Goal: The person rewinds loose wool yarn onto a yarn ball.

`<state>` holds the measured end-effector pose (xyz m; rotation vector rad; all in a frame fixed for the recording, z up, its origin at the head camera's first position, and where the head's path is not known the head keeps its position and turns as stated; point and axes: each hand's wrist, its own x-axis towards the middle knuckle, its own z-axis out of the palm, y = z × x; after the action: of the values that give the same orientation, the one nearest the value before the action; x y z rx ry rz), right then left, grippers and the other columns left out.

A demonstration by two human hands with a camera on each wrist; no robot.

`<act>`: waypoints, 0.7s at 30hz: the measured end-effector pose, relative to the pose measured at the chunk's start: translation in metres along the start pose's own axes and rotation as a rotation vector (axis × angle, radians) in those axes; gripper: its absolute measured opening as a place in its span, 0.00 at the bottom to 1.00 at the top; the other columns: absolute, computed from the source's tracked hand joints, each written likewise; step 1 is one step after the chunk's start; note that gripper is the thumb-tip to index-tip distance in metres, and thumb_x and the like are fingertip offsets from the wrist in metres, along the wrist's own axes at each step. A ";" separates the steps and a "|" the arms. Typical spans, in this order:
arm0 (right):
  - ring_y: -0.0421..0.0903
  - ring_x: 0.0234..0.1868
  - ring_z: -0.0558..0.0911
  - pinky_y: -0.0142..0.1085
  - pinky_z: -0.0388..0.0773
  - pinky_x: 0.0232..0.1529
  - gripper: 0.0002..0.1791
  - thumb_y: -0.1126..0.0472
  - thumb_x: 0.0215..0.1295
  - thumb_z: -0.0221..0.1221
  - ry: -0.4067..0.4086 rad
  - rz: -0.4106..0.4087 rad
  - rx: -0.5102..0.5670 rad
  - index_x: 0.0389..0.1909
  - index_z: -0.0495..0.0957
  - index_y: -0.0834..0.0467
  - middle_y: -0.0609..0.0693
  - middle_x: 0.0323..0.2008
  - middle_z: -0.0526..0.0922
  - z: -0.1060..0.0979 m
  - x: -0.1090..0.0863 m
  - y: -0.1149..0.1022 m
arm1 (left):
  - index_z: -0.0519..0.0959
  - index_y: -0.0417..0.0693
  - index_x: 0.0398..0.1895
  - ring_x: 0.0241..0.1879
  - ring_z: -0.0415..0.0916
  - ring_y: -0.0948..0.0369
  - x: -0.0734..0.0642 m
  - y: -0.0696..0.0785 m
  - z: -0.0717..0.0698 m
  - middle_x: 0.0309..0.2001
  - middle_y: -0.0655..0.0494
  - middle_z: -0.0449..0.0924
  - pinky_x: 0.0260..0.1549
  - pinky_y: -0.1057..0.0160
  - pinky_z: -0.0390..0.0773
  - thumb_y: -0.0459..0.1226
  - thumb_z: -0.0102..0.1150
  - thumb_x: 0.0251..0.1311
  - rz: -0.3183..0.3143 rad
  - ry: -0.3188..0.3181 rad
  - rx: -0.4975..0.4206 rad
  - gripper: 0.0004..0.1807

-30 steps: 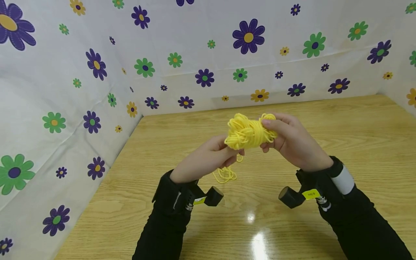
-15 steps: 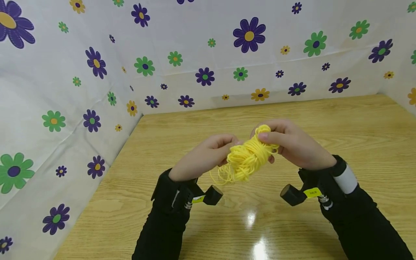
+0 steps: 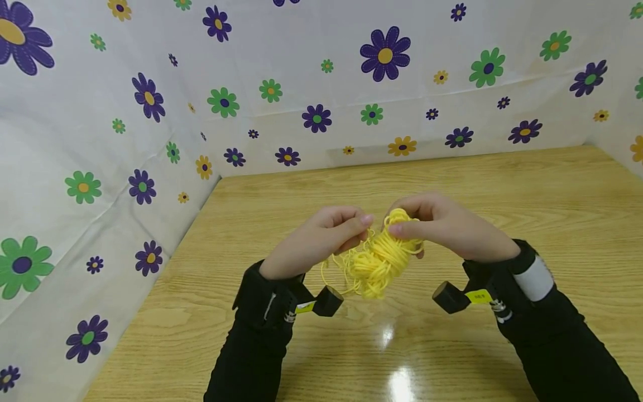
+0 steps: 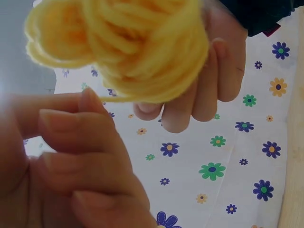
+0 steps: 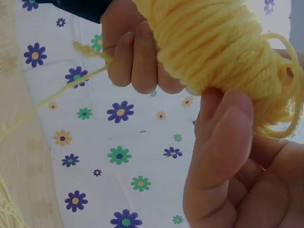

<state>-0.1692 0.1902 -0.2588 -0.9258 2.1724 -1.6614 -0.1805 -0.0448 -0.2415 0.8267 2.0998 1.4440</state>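
Head view: above the table (image 3: 251, 209), the right hand (image 3: 447, 229) pinched the yarn (image 3: 382, 259) between thumb and fingers, presumably to steady it, while the left hand (image 3: 318, 243) pinched a strand (image 4: 118, 99) just beside it, seemingly to control the slack.

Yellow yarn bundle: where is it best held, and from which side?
Probably around the wrapped middle of the yellow yarn bundle, from the person's right, the side that the right hand grips. The windings there look compact, while loose loops stick out at one end and a yarn strand runs to the left hand.
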 end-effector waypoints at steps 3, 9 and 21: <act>0.46 0.24 0.74 0.35 0.75 0.26 0.12 0.60 0.72 0.54 -0.003 0.034 -0.040 0.37 0.76 0.67 0.52 0.27 0.77 0.000 0.001 -0.001 | 0.68 0.41 0.29 0.22 0.55 0.59 0.000 0.000 0.000 0.21 0.57 0.58 0.28 0.65 0.57 0.37 0.42 0.78 -0.006 0.003 0.003 0.16; 0.46 0.28 0.77 0.37 0.79 0.28 0.11 0.58 0.71 0.55 0.034 0.093 -0.120 0.38 0.77 0.64 0.52 0.29 0.77 0.001 0.002 -0.001 | 0.72 0.36 0.34 0.23 0.56 0.59 0.000 -0.001 -0.003 0.22 0.56 0.59 0.28 0.65 0.58 0.37 0.42 0.78 -0.005 0.011 0.004 0.15; 0.47 0.32 0.78 0.38 0.81 0.32 0.12 0.58 0.72 0.56 0.172 0.160 -0.154 0.38 0.74 0.64 0.52 0.31 0.77 0.001 0.005 0.002 | 0.76 0.33 0.42 0.24 0.57 0.58 -0.002 0.001 -0.004 0.22 0.55 0.59 0.30 0.64 0.60 0.36 0.41 0.78 -0.009 0.017 0.013 0.15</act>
<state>-0.1732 0.1866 -0.2605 -0.6458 2.4464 -1.5679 -0.1819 -0.0484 -0.2395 0.8112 2.1256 1.4386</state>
